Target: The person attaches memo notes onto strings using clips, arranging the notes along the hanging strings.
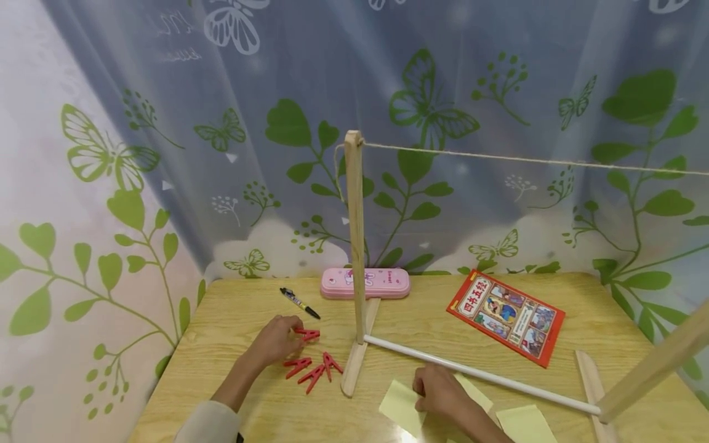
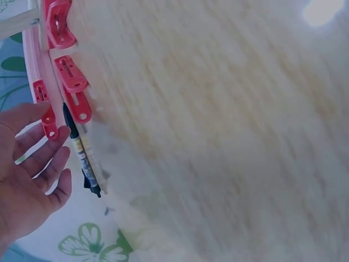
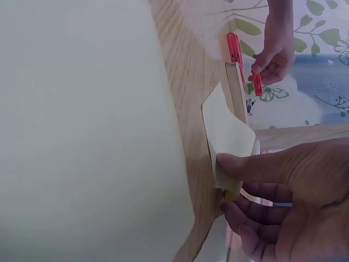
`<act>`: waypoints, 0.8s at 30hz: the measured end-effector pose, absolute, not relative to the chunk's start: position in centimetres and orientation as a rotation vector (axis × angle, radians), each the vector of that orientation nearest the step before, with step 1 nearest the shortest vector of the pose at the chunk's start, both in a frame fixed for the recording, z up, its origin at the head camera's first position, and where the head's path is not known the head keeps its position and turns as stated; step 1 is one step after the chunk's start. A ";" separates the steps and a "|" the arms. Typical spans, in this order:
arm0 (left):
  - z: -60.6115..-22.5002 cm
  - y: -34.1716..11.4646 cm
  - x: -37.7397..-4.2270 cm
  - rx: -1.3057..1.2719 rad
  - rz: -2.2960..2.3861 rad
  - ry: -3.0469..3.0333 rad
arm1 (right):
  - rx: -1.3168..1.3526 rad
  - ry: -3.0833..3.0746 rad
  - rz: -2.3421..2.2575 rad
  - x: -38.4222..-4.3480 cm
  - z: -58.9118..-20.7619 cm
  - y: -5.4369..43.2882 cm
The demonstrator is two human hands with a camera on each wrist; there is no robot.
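Note:
My left hand point(image 1: 274, 340) pinches a red clothespin point(image 1: 308, 335) between thumb and fingers, left of the wooden stand. Just in front of it, several more red clothespins point(image 1: 312, 378) lie on the table. In the left wrist view the held clothespin point(image 2: 49, 121) points away from the palm, the other fingers loosely bent. My right hand point(image 1: 441, 391) pinches the edge of a pale yellow paper sheet point(image 1: 399, 406), near the white rod. That sheet point(image 3: 226, 128) bends upward from the thumb in the right wrist view. Other yellow sheets point(image 1: 527, 423) lie beside and beneath the right hand.
A wooden post point(image 1: 356, 246) with a foot carries a string point(image 1: 498, 158) across to a right-hand post point(image 1: 653, 363). A white rod point(image 1: 476, 372) joins them low down. Behind stand a pink pencil case point(image 1: 388, 283), a red book point(image 1: 506, 317) and a pen point(image 1: 300, 303).

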State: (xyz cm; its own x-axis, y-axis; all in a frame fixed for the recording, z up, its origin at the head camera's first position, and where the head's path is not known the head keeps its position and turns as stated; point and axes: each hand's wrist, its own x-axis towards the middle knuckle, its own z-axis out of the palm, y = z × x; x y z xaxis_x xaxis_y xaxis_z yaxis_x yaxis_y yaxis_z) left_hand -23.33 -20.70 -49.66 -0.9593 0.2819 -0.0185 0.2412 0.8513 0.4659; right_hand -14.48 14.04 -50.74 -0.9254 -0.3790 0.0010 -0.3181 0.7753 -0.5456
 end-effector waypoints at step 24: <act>-40.3 -19.3 -22.9 0.709 1.219 3.158 | -0.594 2.468 -1.252 -14.8 -47.8 16.6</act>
